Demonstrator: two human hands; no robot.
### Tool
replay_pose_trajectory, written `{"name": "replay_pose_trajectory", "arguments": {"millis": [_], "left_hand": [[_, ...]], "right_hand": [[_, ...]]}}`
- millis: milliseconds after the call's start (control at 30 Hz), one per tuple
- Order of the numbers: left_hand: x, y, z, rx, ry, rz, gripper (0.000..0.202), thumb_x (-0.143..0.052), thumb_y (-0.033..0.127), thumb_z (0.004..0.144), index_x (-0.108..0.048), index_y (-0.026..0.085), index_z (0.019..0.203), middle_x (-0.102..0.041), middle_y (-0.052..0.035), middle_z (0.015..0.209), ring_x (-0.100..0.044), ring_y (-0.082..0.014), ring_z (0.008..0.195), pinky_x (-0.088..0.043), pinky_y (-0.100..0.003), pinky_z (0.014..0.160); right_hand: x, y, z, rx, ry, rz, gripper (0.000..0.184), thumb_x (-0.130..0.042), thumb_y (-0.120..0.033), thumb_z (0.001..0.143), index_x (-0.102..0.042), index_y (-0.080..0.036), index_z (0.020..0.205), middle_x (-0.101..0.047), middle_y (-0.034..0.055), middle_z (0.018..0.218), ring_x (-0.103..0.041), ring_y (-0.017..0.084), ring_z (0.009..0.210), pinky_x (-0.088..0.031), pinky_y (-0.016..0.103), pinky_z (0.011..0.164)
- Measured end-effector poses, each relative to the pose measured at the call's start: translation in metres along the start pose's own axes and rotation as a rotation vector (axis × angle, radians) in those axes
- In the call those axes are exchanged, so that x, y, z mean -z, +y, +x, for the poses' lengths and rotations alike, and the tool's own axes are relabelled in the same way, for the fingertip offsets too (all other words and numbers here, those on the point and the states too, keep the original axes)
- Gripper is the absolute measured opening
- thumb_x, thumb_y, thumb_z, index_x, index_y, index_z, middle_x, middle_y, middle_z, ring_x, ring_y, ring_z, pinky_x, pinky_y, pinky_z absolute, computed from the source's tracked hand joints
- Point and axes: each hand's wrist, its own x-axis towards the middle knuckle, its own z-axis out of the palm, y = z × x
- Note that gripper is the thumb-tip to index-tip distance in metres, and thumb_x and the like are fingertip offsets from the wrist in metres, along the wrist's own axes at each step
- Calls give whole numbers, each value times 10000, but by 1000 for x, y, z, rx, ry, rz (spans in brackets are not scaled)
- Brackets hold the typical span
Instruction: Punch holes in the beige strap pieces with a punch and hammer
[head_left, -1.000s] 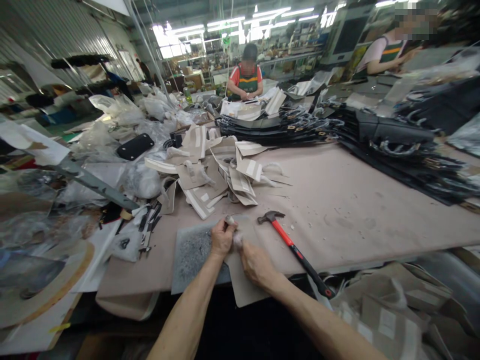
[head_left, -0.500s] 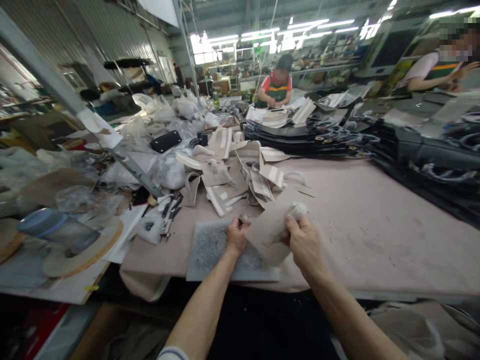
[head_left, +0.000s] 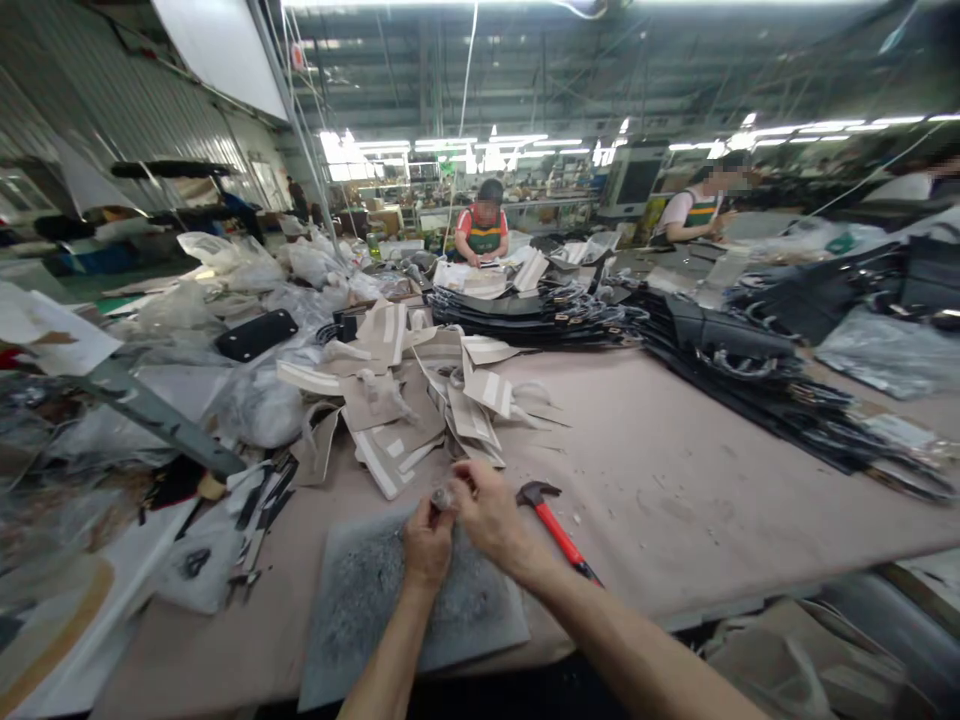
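Note:
My left hand (head_left: 429,545) is closed around a small, round, greyish-white piece (head_left: 442,497), its end facing up between thumb and fingers. Close against it, my right hand (head_left: 486,508) has its fingers bent in a pinch; what they grip is hidden. Both hands are over the far part of a grey, speckled board (head_left: 352,610). Just right of my right hand lies a claw hammer (head_left: 556,528) with a red handle, partly behind my forearm. Beyond the hands is a heap of beige bag panels (head_left: 401,405) with white strips and handles.
Black bag pieces (head_left: 697,335) are stacked at the back and right of the cloth-covered table (head_left: 600,430). Hand tools (head_left: 259,520) and plastic bags (head_left: 259,405) lie left, near a slanted metal post (head_left: 157,415). A co-worker (head_left: 482,228) sits opposite; another person (head_left: 694,212) is farther right.
The beige panel is out of my hands, which have come together over the board. The hammer now shows. My view has swung right and tilted up.

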Motion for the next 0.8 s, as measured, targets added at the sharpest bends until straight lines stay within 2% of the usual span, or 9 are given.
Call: {"name": "replay_pose_trajectory", "arguments": {"millis": [67, 133, 200, 367, 500, 567, 633, 700, 800], "left_hand": [[1, 3, 0, 30, -38, -2, 264, -675, 433, 762, -687, 185, 849, -718, -43, 740, -659, -200, 689, -518, -277, 667], [1, 4, 1, 68, -60, -5, 280, -675, 443, 763, -685, 179, 856, -720, -43, 741, -667, -200, 699, -522, -275, 682], [1, 5, 1, 87, -64, -10, 298, -675, 452, 768, -686, 174, 877, -729, -48, 764, -678, -201, 721, -527, -273, 701], [0, 5, 1, 78, -56, 20, 310, -673, 471, 780, -687, 174, 868, -732, -47, 752, -690, -203, 712, -530, -267, 694], [0, 6, 1, 83, -54, 20, 313, -675, 468, 779, -686, 168, 869, -730, -49, 750, -686, -202, 709, -527, -270, 692], [1, 6, 1, 85, -57, 11, 305, -681, 463, 771, -683, 166, 844, -727, -48, 745, -680, -199, 701, -523, -270, 687], [1, 5, 1, 95, -60, -8, 297, -689, 458, 764, -682, 169, 831, -725, -44, 748, -677, -198, 708, -518, -268, 692], [0, 2, 1, 105, -55, -31, 288, -697, 447, 757, -685, 171, 838, -721, -38, 747, -670, -194, 714, -512, -263, 689], [-1, -3, 1, 123, -19, -81, 280, -718, 416, 745, -689, 162, 860, -720, -34, 758, -659, -178, 716, -506, -250, 686]], "right_hand": [[25, 28, 48, 0, 112, -301, 263, -487, -224, 896, -619, -138, 1107, -641, 122, 1095, -579, 214, 1001, -428, 308, 910], [41, 47, 89, -22, 85, -588, 311, -517, -243, 896, -584, -124, 1175, -595, 154, 1193, -535, 247, 1114, -398, 333, 965], [47, 57, 119, -53, 12, -747, 339, -548, -242, 880, -574, -110, 1191, -563, 182, 1243, -502, 278, 1172, -384, 362, 979], [38, 65, 163, -92, -92, -748, 250, -524, -117, 848, -648, -73, 1060, -626, 206, 1127, -589, 274, 1064, -409, 361, 900], [61, 62, 179, -111, -36, -700, 261, -453, -112, 886, -682, -89, 1009, -672, 187, 1044, -641, 247, 963, -424, 321, 826], [84, 57, 175, -120, 44, -694, 313, -402, -177, 934, -673, -102, 1071, -676, 177, 1070, -639, 250, 971, -429, 319, 811], [104, 51, 155, -123, 151, -613, 392, -336, -281, 983, -661, -116, 1127, -688, 149, 1077, -635, 242, 969, -443, 312, 795], [112, 46, 115, -122, 291, -316, 455, -354, -407, 980, -672, -114, 1122, -711, 116, 1034, -643, 233, 935, -469, 306, 770], [92, 45, 24, -214, 449, 264, 497, -575, -521, 852, -697, -103, 1091, -735, 103, 992, -667, 242, 901, -515, 320, 751]]}}
